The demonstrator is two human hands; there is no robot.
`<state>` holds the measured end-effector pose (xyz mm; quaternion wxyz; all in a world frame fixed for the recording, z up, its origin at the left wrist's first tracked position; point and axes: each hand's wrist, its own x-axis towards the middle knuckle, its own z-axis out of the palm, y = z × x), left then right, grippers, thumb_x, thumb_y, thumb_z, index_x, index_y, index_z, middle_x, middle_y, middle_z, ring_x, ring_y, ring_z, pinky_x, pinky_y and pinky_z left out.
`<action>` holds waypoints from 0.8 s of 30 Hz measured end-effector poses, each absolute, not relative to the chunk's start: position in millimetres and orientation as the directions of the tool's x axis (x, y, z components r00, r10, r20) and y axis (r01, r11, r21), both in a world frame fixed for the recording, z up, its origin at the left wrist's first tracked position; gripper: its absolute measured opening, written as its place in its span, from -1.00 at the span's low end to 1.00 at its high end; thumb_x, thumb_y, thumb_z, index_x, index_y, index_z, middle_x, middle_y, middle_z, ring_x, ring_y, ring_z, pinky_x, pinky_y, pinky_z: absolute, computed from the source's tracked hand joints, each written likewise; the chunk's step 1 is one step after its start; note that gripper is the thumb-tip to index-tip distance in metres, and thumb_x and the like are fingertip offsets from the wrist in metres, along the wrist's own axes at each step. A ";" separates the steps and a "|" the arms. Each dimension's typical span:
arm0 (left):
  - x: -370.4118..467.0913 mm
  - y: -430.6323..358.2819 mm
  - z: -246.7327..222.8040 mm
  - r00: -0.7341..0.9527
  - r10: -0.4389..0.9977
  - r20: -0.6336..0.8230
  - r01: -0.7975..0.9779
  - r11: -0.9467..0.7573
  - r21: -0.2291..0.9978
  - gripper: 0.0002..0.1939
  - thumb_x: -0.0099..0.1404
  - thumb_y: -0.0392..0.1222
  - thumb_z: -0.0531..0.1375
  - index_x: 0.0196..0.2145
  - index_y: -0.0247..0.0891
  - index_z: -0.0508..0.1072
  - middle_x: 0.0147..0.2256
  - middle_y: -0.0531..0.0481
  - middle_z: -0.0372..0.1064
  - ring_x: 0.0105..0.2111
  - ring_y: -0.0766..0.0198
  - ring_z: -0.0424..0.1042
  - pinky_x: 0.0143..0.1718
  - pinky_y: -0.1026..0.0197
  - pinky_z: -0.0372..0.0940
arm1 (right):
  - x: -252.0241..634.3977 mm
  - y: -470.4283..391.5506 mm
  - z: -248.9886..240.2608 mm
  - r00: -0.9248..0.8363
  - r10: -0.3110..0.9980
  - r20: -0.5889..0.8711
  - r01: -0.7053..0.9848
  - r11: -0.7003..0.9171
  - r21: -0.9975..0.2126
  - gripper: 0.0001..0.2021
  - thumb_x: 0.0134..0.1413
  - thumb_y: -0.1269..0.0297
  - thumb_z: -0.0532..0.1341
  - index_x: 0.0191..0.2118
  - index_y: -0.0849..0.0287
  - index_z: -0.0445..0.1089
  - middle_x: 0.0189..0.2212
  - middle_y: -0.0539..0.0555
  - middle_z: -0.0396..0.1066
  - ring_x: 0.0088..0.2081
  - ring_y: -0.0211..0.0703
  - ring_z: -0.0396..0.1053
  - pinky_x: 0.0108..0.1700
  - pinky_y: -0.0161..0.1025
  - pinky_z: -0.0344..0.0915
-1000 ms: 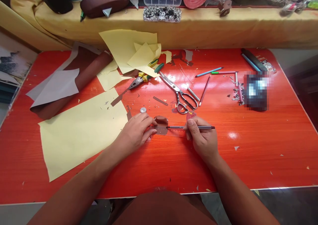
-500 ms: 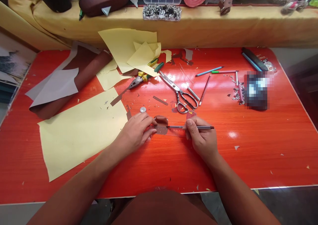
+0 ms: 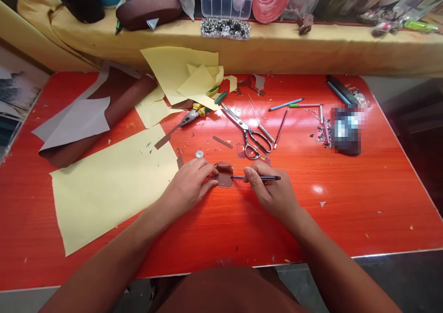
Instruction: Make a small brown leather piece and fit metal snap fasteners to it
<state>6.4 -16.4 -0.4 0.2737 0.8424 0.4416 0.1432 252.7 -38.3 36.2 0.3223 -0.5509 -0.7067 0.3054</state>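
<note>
A small folded piece of brown leather (image 3: 224,181) lies at the middle of the red table, its back part curled upward and small dark marks on its flat part. My left hand (image 3: 191,179) pinches its left edge between fingers and thumb. From the right, my right hand (image 3: 270,186) grips a slim dark pen (image 3: 238,178), whose tip meets the leather's right side. Under the leather a clear sheet or strip seems to stick out to the right; its outline is faint. A round metal disc (image 3: 199,154) rests just beyond my left fingers.
Scissors (image 3: 247,131) and pliers (image 3: 197,112) lie beyond the hands. Yellow paper (image 3: 114,188) and a brown leather roll (image 3: 128,103) take up the left. Several pens, including a blue one (image 3: 286,104), and loose metal rings are at the right. A fastener box (image 3: 225,28) stands on the back ledge.
My right hand has shifted left toward the leather, and the pen's back end shows closer in. The left hand keeps its hold. The whole view has tilted slightly.
</note>
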 end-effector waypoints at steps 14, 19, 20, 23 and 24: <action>5.5 -16.4 -1.6 0.574 0.819 0.011 0.659 -0.470 0.587 -0.95 0.52 -0.22 0.15 -0.13 -0.18 0.41 -0.17 -0.05 0.40 -0.18 0.08 0.37 -0.10 0.04 0.30 | 232.4 -29.5 37.8 -0.326 0.928 0.183 0.722 0.369 -0.585 -0.54 0.54 0.08 -0.02 -0.39 0.10 0.38 -0.64 -0.01 0.28 -0.60 -0.21 0.19 -0.46 -0.23 -0.05; 5.7 -16.7 -3.2 0.572 0.820 0.010 0.664 -0.470 0.581 -0.95 0.52 -0.21 0.15 -0.14 -0.17 0.42 -0.18 -0.05 0.40 -0.18 0.07 0.37 -0.11 0.03 0.29 | 229.1 -29.6 39.9 -0.329 0.922 0.203 0.748 0.385 -0.540 -0.54 0.56 0.09 -0.07 -0.34 0.10 0.41 -0.65 -0.01 0.30 -0.60 -0.21 0.20 -0.47 -0.23 -0.08; 5.6 -16.9 -3.5 0.572 0.821 0.011 0.663 -0.470 0.582 -0.94 0.53 -0.21 0.14 -0.13 -0.17 0.42 -0.18 -0.06 0.40 -0.18 0.07 0.37 -0.11 0.03 0.29 | 228.5 -29.7 40.1 -0.341 0.918 0.203 0.751 0.396 -0.528 -0.54 0.56 0.08 -0.07 -0.33 0.10 0.41 -0.65 -0.01 0.30 -0.60 -0.21 0.20 -0.47 -0.22 -0.10; 5.5 -17.3 -4.0 0.568 0.823 0.016 0.664 -0.469 0.582 -0.93 0.53 -0.20 0.14 -0.13 -0.17 0.42 -0.18 -0.06 0.40 -0.18 0.07 0.37 -0.11 0.03 0.29 | 228.6 -30.4 39.9 -0.368 0.909 0.197 0.751 0.416 -0.514 -0.54 0.56 0.06 -0.07 -0.34 0.10 0.39 -0.66 -0.02 0.29 -0.61 -0.21 0.21 -0.47 -0.22 -0.12; 5.5 -17.5 -4.0 0.567 0.823 0.015 0.665 -0.469 0.582 -0.94 0.53 -0.20 0.15 -0.13 -0.17 0.42 -0.18 -0.06 0.39 -0.18 0.07 0.37 -0.11 0.03 0.29 | 229.4 -30.9 39.5 -0.354 0.915 0.195 0.750 0.402 -0.526 -0.55 0.56 0.07 -0.06 -0.35 0.10 0.38 -0.65 -0.02 0.30 -0.60 -0.22 0.22 -0.47 -0.22 -0.10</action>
